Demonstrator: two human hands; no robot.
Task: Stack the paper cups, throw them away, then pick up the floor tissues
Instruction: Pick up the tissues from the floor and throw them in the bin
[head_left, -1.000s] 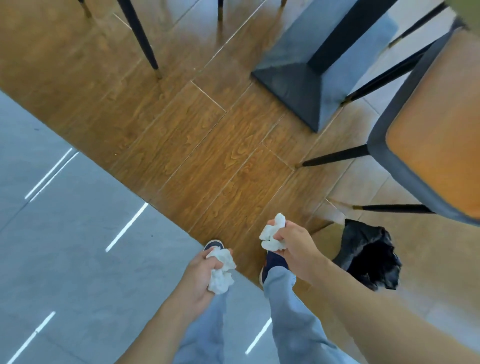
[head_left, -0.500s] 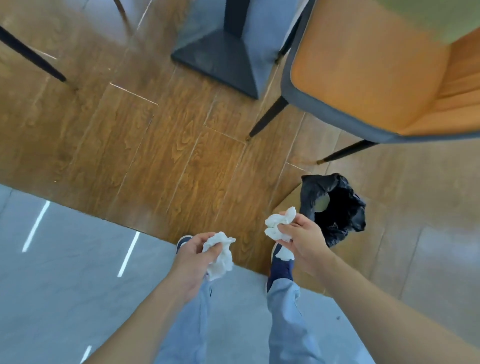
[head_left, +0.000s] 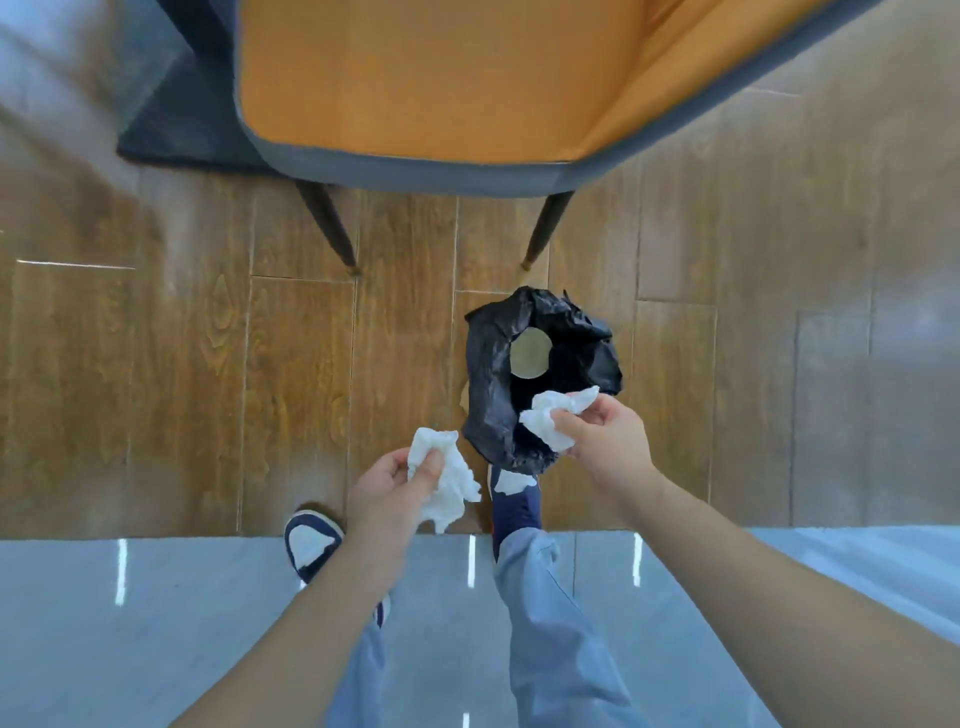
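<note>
A small bin lined with a crumpled black bag (head_left: 485, 374) stands on the wooden floor just ahead of my feet. A pale round shape (head_left: 531, 354), probably a paper cup, shows down inside it. My right hand (head_left: 605, 439) grips a crumpled white tissue (head_left: 550, 421) right over the bin's near rim. My left hand (head_left: 392, 488) holds a second crumpled white tissue (head_left: 444, 478) left of the bin and a little nearer to me, above the floor.
An orange chair with a grey shell (head_left: 431, 171) stands directly beyond the bin, its two dark front legs (head_left: 332, 228) on the wood. A dark table base (head_left: 171, 130) sits at the far left. My feet straddle the seam between wood and grey tile (head_left: 156, 623).
The view has swung so the bin and chair now lie straight ahead. My right hand has moved with its tissue over the bin's rim; my left hand still holds its tissue alongside.
</note>
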